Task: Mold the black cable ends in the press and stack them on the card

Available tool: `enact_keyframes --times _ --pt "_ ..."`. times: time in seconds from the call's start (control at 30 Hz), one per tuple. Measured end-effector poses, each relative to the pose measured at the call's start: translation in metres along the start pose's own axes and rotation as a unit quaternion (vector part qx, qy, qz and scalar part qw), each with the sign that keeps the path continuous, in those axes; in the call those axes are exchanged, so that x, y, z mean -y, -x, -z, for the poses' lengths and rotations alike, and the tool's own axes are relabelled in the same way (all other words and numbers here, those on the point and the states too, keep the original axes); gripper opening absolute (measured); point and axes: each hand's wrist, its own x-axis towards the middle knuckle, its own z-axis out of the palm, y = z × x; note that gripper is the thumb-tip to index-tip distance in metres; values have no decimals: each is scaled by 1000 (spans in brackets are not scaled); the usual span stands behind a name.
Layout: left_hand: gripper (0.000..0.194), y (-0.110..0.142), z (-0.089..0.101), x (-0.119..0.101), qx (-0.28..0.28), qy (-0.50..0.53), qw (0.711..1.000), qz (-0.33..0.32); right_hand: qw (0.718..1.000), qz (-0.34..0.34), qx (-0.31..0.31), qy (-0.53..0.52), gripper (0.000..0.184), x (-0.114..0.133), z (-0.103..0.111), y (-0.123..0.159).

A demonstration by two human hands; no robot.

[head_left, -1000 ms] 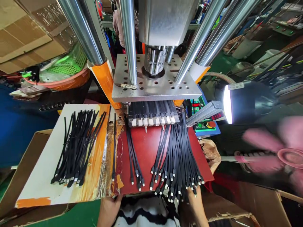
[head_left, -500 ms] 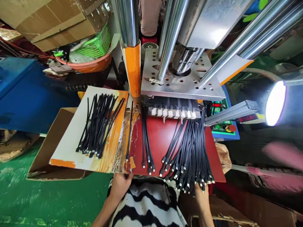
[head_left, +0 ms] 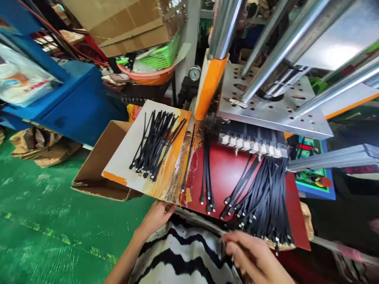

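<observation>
My left hand [head_left: 158, 215] is at the table's front edge below the taped board. Its fingers are curled, and whatever they hold is hidden. Over the striped clothing on my lap, my right hand [head_left: 251, 250] is blurred, with its fingers stretched out and no object visible in them. Close beyond it, a thick bundle of black cables [head_left: 269, 197] with metal-tipped plugs spreads over the red table mat [head_left: 219, 165] and hangs past its front edge. Several more cables [head_left: 207, 177] lie left of that bundle. Another cable pile [head_left: 156, 138] rests on the white board [head_left: 124, 154].
A metal press plate [head_left: 275, 114] on steel columns stands above a fixture [head_left: 254, 142] holding a row of white connectors. To the right are a control panel [head_left: 314, 177] and a metal bar [head_left: 334, 156]. A cardboard box [head_left: 100, 157] sits below the board.
The view has turned to the left. My right hand has left the cable ends at the front edge and moved over my lap. My left hand stays by the table edge.
</observation>
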Motion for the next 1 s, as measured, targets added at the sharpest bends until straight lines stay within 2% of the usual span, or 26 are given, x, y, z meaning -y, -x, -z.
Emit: enact_keyframes --times 0.07,0.17,0.23,0.37,0.57,0.67,0.73,0.83,0.93,1.0 --pt "31 4 3 11 -21 -9 1000 3 997 22 -68 3 51 7 -4 -29" --pt "31 13 8 30 -59 -8 998 9 973 53 -220 46 57 12 -18 -72" --pt "31 21 11 43 -93 -1 996 14 956 64 -271 93 61 13 -27 -92" --pt "29 34 16 69 -185 23 982 27 948 78 -263 159 66 14 -35 -109" --pt "28 36 25 103 -333 61 939 57 969 92 -188 132 65 25 -55 -117" --pt "27 34 30 108 -367 81 925 52 972 128 -157 122 69 30 -68 -121" --pt "26 34 29 104 -372 97 922 37 971 141 -144 127 70 28 -69 -122" --pt "23 35 22 91 -368 119 922 7 972 130 -137 136 70 18 -52 -121" --pt "22 38 15 77 -371 134 919 -17 977 82 -150 130 74 5 -14 -112" --pt "23 40 16 71 -384 140 912 -27 973 47 -190 123 72 -5 17 -100"
